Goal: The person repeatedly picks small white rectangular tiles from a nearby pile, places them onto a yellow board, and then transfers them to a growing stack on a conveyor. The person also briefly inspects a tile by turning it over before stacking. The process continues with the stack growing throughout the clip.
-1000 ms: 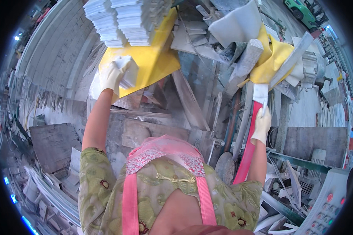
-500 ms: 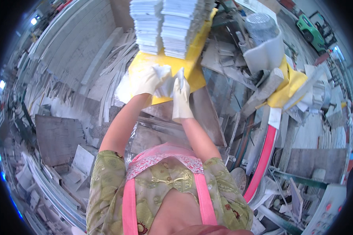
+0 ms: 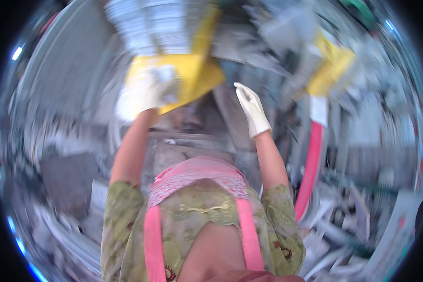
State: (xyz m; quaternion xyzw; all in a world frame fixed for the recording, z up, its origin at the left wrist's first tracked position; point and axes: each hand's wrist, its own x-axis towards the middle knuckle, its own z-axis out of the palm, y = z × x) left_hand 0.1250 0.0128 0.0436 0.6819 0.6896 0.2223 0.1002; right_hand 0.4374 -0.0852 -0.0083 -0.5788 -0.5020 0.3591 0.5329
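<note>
A view down from a person's head onto a cluttered workshop, much of it smeared by motion blur. The left hand (image 3: 148,91), in a cream glove, is at a small block of pale pieces (image 3: 170,95), which lies toward the near edge of a bright yellow sheet (image 3: 192,75). The blur makes it impossible to tell whether the left grip is closed on that block. The right hand (image 3: 253,110), gloved alike, is raised to the right of the sheet and apart from it, its grip unclosed, with the fingers stretched out. Tall white stacks (image 3: 167,28) of thin slabs rise on the far part of the sheet. Farther right, a yellow cloth (image 3: 331,66) hangs above a long red strip (image 3: 310,169) that curves toward the person. The wearer has a pink apron (image 3: 197,167) over an olive patterned shirt (image 3: 122,230).
</note>
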